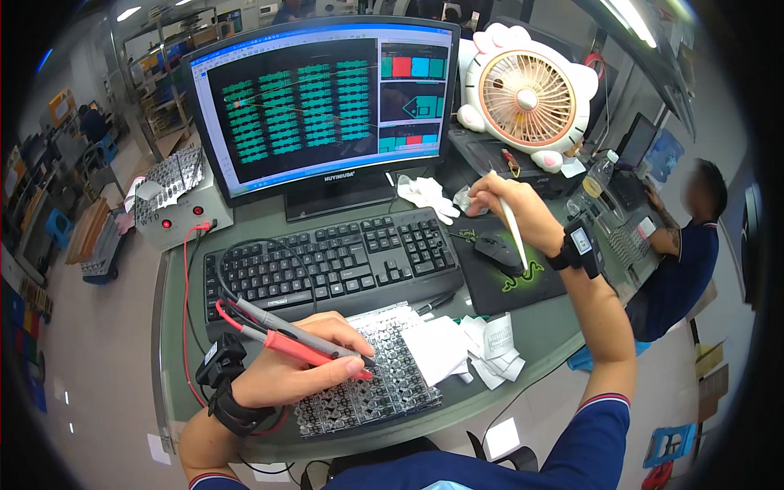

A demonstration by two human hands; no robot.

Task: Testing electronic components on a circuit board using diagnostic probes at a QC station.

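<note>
Head view: what's nearest?
The left grip (327,359), closed around a red probe (300,349) and a grey probe (286,326), over the circuit-board panel (400,388) on the surface (545,331).
Beyond?
A keyboard (339,260) with lettered keys; then the right grip (510,204), pinching a white pen-like tool (514,233).
Farther?
The monitor (318,102), lettering on its lower frame.

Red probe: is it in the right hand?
No, the left hand grips the red probe together with a grey one, while the right hand holds a slim white tool.
</note>
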